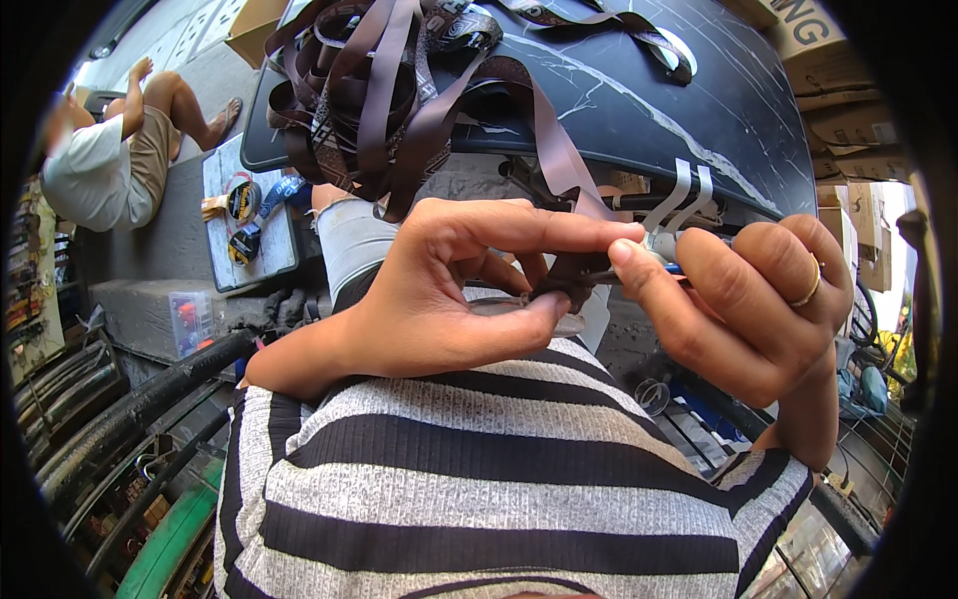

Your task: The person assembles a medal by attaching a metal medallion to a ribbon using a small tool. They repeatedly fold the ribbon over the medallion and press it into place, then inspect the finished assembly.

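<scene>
In front of my chest, my left hand [449, 285] is closed, its thumb and fingers pinching the end of a brown printed ribbon [559, 150]. The ribbon runs up to a large tangle of brown straps [364, 100] on the dark marbled table [718, 120]. My right hand [758, 309] is closed with thumb and forefinger pinched, meeting my left fingertip. Two narrow white strips [671, 195] stick up from beside its fingers. A thin dark piece with a bit of blue shows under the right thumb; what it is, I cannot tell.
At the left, a small white-topped table [269, 262] holds several tape rolls [242, 205]. A seated person [110, 165] is beyond it. Cardboard boxes [848, 130] stack up along the right. Dark metal bars [150, 414] curve round at lower left, near a clear plastic box [190, 321].
</scene>
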Demonstrator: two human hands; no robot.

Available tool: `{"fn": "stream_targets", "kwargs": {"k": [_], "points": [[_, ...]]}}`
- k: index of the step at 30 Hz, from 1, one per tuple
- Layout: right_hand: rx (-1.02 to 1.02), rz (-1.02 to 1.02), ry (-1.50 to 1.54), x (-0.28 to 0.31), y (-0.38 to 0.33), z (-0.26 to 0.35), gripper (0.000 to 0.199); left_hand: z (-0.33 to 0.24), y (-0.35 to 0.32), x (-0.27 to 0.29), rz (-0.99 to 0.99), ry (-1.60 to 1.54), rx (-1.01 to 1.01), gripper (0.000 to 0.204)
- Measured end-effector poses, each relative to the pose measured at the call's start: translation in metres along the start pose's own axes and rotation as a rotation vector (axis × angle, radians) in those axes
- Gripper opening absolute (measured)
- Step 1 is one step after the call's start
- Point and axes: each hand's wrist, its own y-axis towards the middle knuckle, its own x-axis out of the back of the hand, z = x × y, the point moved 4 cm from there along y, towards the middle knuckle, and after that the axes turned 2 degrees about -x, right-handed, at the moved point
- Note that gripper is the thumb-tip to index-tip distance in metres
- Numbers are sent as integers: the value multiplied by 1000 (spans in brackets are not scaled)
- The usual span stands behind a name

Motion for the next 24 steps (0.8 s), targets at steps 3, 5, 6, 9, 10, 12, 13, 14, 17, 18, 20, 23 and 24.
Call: {"fn": "stream_targets", "kwargs": {"k": [3, 5, 6, 9, 10, 12, 13, 14, 17, 18, 20, 23, 24], "points": [[11, 13, -1, 0, 0, 0, 23, 1, 0, -1, 15, -12, 58, 50], [20, 15, -3, 1, 0, 0, 23, 1, 0, -1, 4, -5, 46, 50], [23, 17, -3, 0, 0, 0, 23, 1, 0, -2, -1, -10, 44, 50], [30, 11, -6, 0, -1, 0, 23, -1, 0, -1, 11, 25, 50, 51], [31, 7, -7, -1, -1, 0, 23, -2, 1, -1, 13, 28, 56, 51], [33, -3, -11, -2, 0, 2, 22, -1, 2, -2, 11, 1, 64, 51], [36, -9, -15, -2, 0, 2, 21, -1, 1, -1, 10, 9, 64, 51], [42, -14, -23, -3, 1, 3, 20, -1, 1, -1, 9, 11, 65, 51], [82, -62, -105, -5, 3, 5, 16, 1, -2, 1, -5, -5, 91, 51], [90, -57, -79, -6, 3, 6, 15, 2, -3, 1, -9, -22, 102, 52], [73, -100, -101, -9, 1, 6, 13, 3, -2, 2, -3, 49, 69, 47], [110, -51, -92, -9, -8, 3, 12, 0, 0, 1, 6, 65, 64, 50], [109, -24, -97, -8, -10, 1, 12, -1, 0, 0, -60, -19, 66, 50]]}}
